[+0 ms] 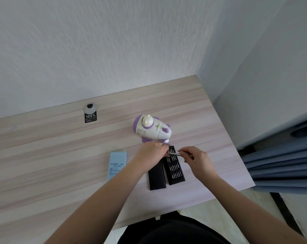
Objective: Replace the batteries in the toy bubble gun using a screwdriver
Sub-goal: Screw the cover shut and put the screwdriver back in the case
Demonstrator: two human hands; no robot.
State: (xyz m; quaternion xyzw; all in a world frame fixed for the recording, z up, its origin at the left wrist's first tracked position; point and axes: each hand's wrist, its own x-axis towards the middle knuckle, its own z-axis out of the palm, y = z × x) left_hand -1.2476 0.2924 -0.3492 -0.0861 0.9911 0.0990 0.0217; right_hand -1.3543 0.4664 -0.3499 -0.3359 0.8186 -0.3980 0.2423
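Right hand [195, 158] pinches slim silver screwdriver [177, 153] over black tray of metal bits [174, 167]. Left hand [152, 152] fingertips at its tip; grip hidden, can't tell. White-purple plastic bubble gun [152, 129] lies just beyond.

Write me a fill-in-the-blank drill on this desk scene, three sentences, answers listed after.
1. The right hand holds a slim metal ____ over the open bit tray.
2. The bubble gun is white and ____.
3. The light blue box lies to the ____ of the black tray cover, beside the left hand.

Missing words: screwdriver; purple; left
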